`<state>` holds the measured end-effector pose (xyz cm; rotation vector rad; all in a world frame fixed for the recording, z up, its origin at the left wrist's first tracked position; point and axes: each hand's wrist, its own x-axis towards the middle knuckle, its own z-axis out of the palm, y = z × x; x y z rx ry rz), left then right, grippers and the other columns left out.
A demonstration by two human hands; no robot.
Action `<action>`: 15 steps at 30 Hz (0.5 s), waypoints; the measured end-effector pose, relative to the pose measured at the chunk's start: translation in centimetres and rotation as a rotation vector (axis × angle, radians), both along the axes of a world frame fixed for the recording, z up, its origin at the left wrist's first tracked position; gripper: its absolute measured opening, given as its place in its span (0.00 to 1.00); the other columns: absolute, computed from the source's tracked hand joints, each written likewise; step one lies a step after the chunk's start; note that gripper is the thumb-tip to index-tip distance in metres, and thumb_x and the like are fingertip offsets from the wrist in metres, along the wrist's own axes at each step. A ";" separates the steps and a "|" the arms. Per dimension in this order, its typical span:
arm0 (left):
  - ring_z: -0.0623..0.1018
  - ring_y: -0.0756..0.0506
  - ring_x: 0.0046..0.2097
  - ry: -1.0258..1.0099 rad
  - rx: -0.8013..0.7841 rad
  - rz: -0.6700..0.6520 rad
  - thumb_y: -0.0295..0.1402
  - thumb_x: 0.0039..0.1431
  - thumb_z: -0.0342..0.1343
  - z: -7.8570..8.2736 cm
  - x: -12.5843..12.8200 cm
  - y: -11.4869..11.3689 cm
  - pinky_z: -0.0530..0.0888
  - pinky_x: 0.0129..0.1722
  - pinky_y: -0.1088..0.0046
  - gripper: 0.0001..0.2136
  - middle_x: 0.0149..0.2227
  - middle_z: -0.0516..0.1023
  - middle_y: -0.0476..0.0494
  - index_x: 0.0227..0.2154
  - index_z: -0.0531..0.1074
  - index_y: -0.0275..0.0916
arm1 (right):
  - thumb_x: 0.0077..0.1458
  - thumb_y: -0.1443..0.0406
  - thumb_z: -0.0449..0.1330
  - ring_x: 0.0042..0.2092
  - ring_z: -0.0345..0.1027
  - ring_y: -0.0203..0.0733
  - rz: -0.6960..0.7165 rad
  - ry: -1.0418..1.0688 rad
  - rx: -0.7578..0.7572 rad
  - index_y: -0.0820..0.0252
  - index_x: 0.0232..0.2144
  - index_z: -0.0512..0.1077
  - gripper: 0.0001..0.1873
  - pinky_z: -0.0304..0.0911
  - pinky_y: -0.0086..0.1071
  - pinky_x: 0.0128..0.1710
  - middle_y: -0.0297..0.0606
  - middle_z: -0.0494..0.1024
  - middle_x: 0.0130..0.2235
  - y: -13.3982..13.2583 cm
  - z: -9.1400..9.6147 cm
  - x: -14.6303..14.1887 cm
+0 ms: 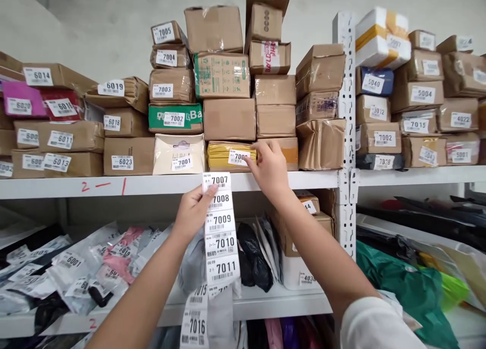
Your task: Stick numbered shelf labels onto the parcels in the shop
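My left hand [193, 207] is closed on a long strip of white number labels [221, 243], thumb over its top end. The strip hangs down in front of the shelves, showing 7007 through 7011, and folds lower to 7015 and 7016. My right hand [271, 169] reaches to the shelf with fingers bent together. Its thumb and fingertips are at the right edge of a label [238, 158] on a yellow-wrapped parcel [220, 157]; the label's last digit is partly covered. Left of that parcel is a cream box [178, 159] labelled 7001.
Stacked cardboard boxes [230, 119] fill the upper white shelf [174, 182], several with number labels. Bagged parcels [76, 260] lie on the shelf below. A perforated white upright [345, 136] divides this rack from another at right, where a green bag [406, 283] sticks out.
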<state>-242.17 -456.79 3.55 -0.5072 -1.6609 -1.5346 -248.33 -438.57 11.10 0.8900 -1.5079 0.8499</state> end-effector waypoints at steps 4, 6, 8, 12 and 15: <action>0.69 0.53 0.23 0.119 0.097 -0.018 0.44 0.53 0.64 0.7 -1.2 0.2 0.67 0.22 0.80 0.13 0.25 0.75 0.50 0.32 0.76 0.37 | 0.53 0.55 0.65 0.39 0.69 0.38 0.620 -0.408 0.248 0.56 0.41 0.67 0.18 0.68 0.31 0.38 0.37 0.73 0.39 0.0 -7.5 2.5; 0.68 0.54 0.22 0.158 0.133 -0.011 0.44 0.53 0.64 0.8 -1.8 0.6 0.65 0.21 0.81 0.13 0.25 0.75 0.51 0.32 0.76 0.37 | 0.42 0.55 0.72 0.42 0.70 0.40 0.806 -0.571 0.321 0.56 0.42 0.66 0.28 0.69 0.33 0.41 0.37 0.74 0.42 -1.0 -11.7 3.0; 0.67 0.54 0.22 0.170 0.151 -0.015 0.44 0.53 0.64 0.8 -2.3 1.2 0.64 0.20 0.81 0.14 0.24 0.74 0.52 0.32 0.76 0.37 | 0.40 0.57 0.73 0.44 0.70 0.42 0.845 -0.536 0.275 0.56 0.42 0.68 0.28 0.68 0.36 0.45 0.38 0.74 0.42 -2.1 -15.1 3.0; 0.67 0.54 0.23 0.150 0.178 -0.055 0.44 0.53 0.63 0.5 -3.0 2.7 0.65 0.22 0.81 0.14 0.24 0.73 0.52 0.31 0.74 0.37 | 0.46 0.60 0.69 0.48 0.65 0.49 0.541 -0.386 0.076 0.54 0.41 0.74 0.17 0.65 0.43 0.49 0.43 0.68 0.46 -2.4 -18.3 3.4; 0.67 0.54 0.23 0.138 0.171 -0.024 0.44 0.54 0.63 0.2 -3.3 3.5 0.66 0.23 0.80 0.14 0.24 0.72 0.53 0.31 0.74 0.37 | 0.47 0.63 0.66 0.51 0.62 0.54 0.385 -0.255 0.144 0.51 0.33 0.78 0.08 0.64 0.49 0.50 0.44 0.65 0.50 -1.0 -19.9 4.2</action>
